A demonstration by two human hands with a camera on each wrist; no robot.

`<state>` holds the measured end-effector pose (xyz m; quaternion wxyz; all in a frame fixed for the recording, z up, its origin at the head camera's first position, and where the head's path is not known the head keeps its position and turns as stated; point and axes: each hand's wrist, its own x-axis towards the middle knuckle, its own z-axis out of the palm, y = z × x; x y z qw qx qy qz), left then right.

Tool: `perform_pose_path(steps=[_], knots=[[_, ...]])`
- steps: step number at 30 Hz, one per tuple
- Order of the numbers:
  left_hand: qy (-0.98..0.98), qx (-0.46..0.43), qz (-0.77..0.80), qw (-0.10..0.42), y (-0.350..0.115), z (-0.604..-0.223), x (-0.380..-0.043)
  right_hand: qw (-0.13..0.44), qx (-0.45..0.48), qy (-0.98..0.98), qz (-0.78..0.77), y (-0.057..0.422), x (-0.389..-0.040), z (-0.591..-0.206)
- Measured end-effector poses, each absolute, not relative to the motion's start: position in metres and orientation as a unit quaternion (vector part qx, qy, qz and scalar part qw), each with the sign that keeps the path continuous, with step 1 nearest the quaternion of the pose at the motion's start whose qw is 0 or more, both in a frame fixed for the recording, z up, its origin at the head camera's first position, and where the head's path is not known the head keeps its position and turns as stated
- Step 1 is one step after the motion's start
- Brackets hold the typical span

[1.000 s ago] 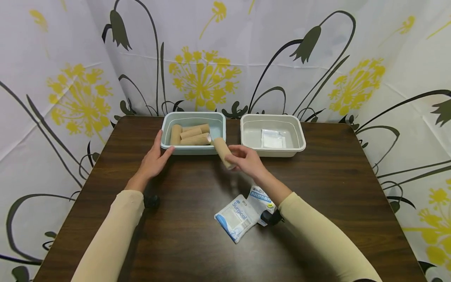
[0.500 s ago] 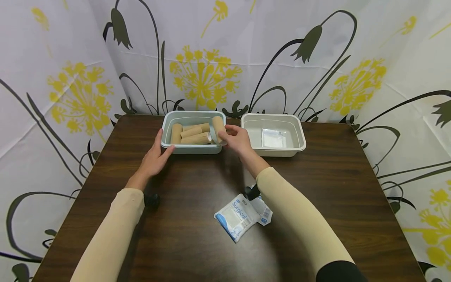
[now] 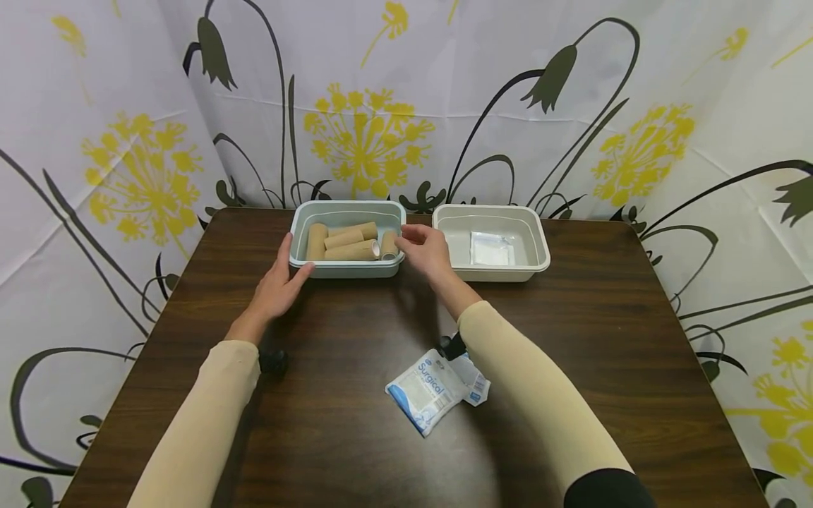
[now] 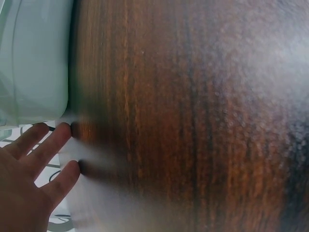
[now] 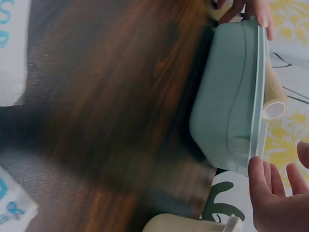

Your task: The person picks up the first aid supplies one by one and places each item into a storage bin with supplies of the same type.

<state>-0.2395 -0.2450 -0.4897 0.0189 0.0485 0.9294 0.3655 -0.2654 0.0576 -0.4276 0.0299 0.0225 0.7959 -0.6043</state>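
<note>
Soft, even light fills the head view, leaving a pale sheen low on the desk (image 3: 330, 437) and a diffuse shadow beside the right sleeve (image 3: 527, 374). The left wrist view carries white glare at its right edge, its fingers (image 4: 54, 143) shaded; the right wrist view is dimmer, the wood grain smeared mid-picture.

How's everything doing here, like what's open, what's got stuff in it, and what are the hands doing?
Blue tub: open, tubes inside
Cardboard tubes: in that tub, hollow
Cream tub: open, packet inside
White packet: lying flat
Surgical packet: on the table
Other packet: beside it, partly hidden
Left hand: touching a tub corner
Right hand: at the tub's rim, holding nothing
</note>
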Motion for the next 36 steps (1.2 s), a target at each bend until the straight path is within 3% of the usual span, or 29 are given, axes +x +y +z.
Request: perform_pose_path(steps=[5, 11, 24, 36], knots=[[0.929, 0.046, 0.366, 0.019, -0.245, -0.489, -0.24, 0.051, -0.017, 0.804, -0.592, 0.067, -0.252, -0.428], [0.928, 0.045, 0.369, 0.024, -0.247, -0.492, -0.241, 0.099, -0.148, 0.83, -0.529, 0.087, -0.219, -0.427], [0.928, 0.05, 0.369, 0.026, -0.247, -0.491, -0.244, 0.196, -0.401, 0.861, -0.245, 0.141, -0.129, -0.455], [0.928, 0.048, 0.369, 0.021, -0.248, -0.493, -0.243, 0.19, -0.465, 0.85, -0.158, 0.143, -0.117, -0.477]])
